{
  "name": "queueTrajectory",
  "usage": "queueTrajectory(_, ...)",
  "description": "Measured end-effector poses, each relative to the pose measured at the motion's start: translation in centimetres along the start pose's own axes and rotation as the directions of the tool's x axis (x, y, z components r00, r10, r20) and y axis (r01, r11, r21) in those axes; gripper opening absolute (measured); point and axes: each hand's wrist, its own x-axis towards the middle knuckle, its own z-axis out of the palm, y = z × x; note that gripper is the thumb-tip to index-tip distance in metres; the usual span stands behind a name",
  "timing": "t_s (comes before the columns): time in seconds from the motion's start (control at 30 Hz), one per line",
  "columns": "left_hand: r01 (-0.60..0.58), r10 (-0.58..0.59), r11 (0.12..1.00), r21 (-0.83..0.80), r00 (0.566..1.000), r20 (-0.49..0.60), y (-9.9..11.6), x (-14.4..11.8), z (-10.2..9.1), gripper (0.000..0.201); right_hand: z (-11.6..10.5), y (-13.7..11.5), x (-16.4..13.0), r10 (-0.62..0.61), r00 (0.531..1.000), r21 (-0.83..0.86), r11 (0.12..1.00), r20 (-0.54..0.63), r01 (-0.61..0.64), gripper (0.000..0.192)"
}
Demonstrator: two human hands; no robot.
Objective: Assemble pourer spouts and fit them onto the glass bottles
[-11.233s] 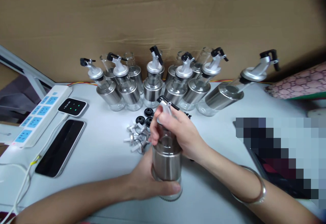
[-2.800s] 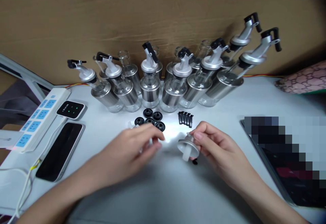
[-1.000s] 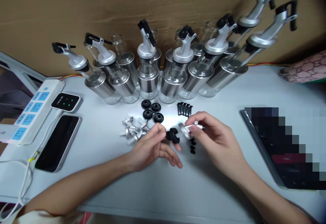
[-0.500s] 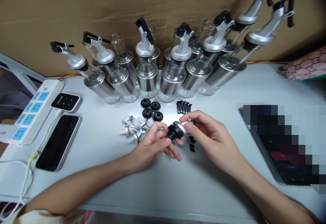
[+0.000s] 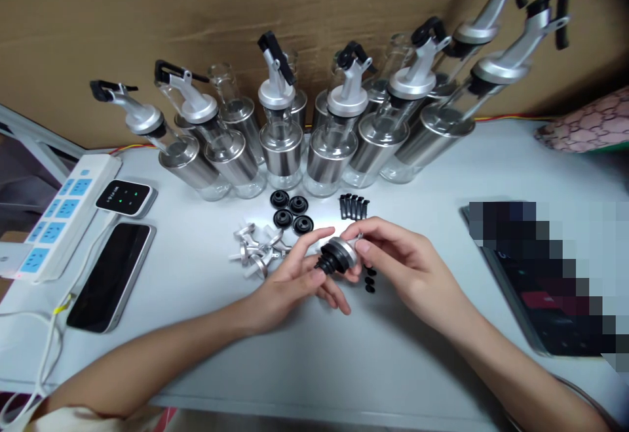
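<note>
With the right hand (image 5: 398,265) pinching the silver spout cap (image 5: 343,252) at table centre, left hand (image 5: 295,278) fingertips closed on its black seal (image 5: 328,261) at 8 o'clock should press squarely, evenly

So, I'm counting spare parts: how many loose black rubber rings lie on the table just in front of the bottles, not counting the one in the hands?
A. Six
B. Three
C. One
B: three black rubber rings lie grouped on the white table, while a fourth sits on the silver spout cap held between the left hand and right hand.
</note>
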Motion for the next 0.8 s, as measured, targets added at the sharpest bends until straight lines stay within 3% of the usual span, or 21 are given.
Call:
queueTrajectory(0.37, -0.041, 0.041, 0.998, -0.045, 0.999, -0.003, 0.00, 0.01, 0.03, 0.037, 0.21, 0.30, -0.01, -0.034, 0.999, -0.065, 0.997, 0.018, 0.036, 0.013)
queueTrajectory(0.57, -0.146, 0.150, 0.986, 0.079, 0.987, -0.056, -0.53, 0.04, -0.37, 0.036, 0.30, 0.33, -0.11, -0.017, 0.998, -0.062, 0.998, 0.066, 0.021, 0.015)
queueTrajectory(0.8, -0.225, 0.248, 0.955, 0.192, 0.963, -0.103, -0.63, -0.08, -0.12, 0.039, 0.50, 0.10, -0.60, -0.141, 0.990, -0.381, 0.915, -0.002, 0.130, 0.018)
